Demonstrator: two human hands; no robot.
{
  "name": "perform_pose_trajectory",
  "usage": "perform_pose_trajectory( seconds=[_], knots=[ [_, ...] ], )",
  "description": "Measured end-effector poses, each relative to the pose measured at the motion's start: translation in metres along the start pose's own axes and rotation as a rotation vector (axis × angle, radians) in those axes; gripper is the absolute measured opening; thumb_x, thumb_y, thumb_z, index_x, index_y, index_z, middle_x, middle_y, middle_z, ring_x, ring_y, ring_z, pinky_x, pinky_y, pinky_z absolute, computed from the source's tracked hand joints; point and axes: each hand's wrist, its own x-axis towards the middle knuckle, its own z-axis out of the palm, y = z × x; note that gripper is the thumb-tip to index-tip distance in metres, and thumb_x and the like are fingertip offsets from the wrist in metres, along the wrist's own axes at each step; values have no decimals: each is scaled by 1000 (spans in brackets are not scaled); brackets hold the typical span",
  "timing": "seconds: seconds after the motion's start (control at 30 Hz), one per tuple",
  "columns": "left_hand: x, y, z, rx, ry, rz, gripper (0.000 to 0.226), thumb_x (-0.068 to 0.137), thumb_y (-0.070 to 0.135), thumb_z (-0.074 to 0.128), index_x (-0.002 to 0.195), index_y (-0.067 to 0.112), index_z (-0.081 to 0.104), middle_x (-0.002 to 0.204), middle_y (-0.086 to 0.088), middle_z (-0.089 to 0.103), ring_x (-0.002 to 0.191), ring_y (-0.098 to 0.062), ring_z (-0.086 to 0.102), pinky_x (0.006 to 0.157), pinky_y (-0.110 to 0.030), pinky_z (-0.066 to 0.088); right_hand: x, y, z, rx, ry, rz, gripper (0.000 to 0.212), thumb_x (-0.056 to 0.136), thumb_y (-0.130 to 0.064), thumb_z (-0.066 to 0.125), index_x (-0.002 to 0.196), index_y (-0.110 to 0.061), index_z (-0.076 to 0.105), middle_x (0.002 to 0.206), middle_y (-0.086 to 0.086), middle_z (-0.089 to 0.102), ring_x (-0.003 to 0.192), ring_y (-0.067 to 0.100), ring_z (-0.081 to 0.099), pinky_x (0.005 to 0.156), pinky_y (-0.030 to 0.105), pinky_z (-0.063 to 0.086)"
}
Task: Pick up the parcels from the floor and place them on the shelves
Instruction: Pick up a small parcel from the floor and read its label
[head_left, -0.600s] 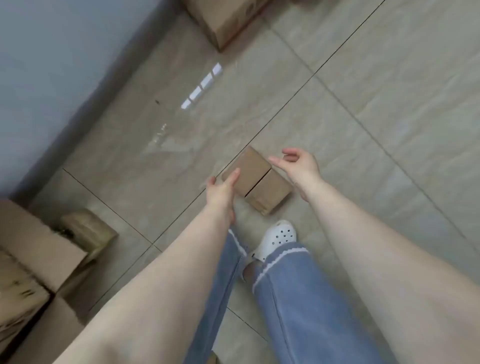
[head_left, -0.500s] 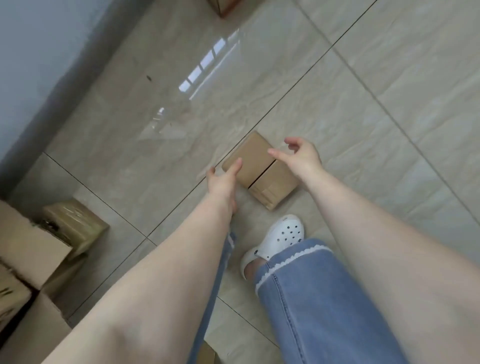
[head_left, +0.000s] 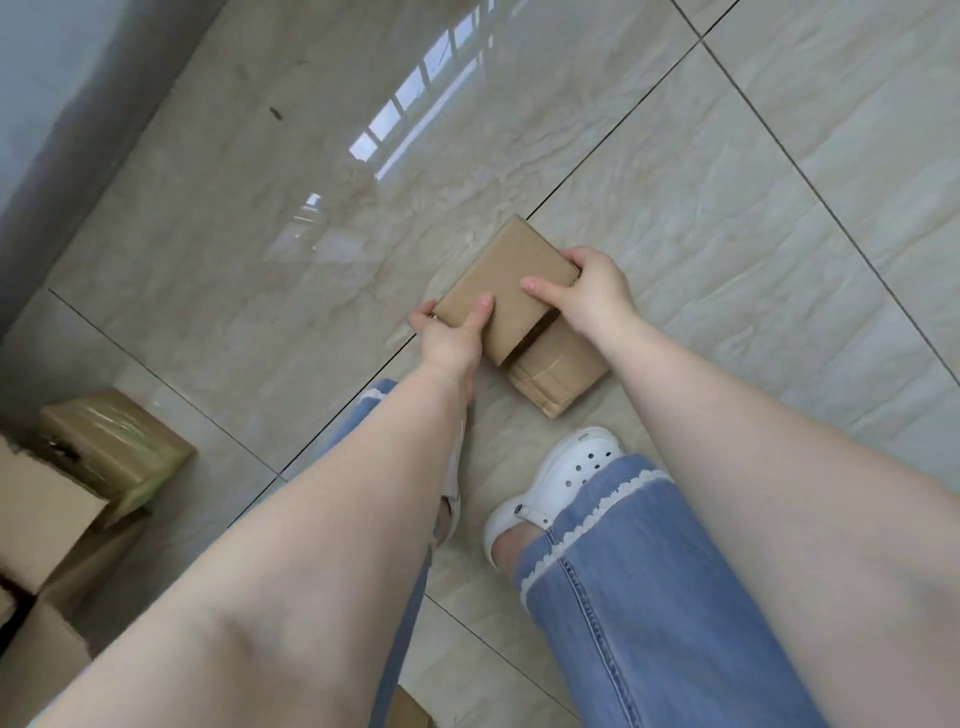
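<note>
Left hand (head_left: 449, 340) and right hand (head_left: 589, 296) both clamp the upper parcel (head_left: 506, 283), thumbs flat on top, fingers curled under edges. Lower parcel (head_left: 558, 371) beneath, on floor (head_left: 675, 208).

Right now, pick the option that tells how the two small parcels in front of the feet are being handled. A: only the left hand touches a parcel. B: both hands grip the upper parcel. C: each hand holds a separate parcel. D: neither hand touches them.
B: the left hand and right hand clasp opposite edges of the upper parcel; the lower parcel lies beneath.
</note>
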Motion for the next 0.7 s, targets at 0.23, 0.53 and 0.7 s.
perform_pose_trajectory(
  seconds=[0.23, 0.53, 0.7],
  knots=[
    [-115, 68, -45, 101, -44, 119, 76, 77, 39, 81, 128, 15, 30, 127, -4, 53, 110, -14, 55, 99, -31, 45, -102, -71, -61, 365, 22, -14, 82, 55, -50, 83, 126, -13, 63, 115, 5, 72, 104, 21, 69, 97, 40, 53],
    [-364, 182, -52, -112, -100, 161, 79, 70, 42, 85, 122, 16, 32, 111, -1, 56, 100, -17, 64, 97, -41, 55, -319, -201, -174, 930, 88, 90, 92, 79, -39, 76, 151, -29, 20, 139, 5, 55, 113, 15, 61, 98, 38, 50],
    [-479, 231, -76, 174, -353, 269, 89, 65, 59, 79, 134, 22, 37, 132, -5, 58, 115, -18, 62, 99, -38, 51, -426, -247, -251, 1083, 67, 48, 54, 86, -42, 66, 135, -36, 46, 121, 0, 70, 98, 18, 70, 75, 36, 56]
  ],
)
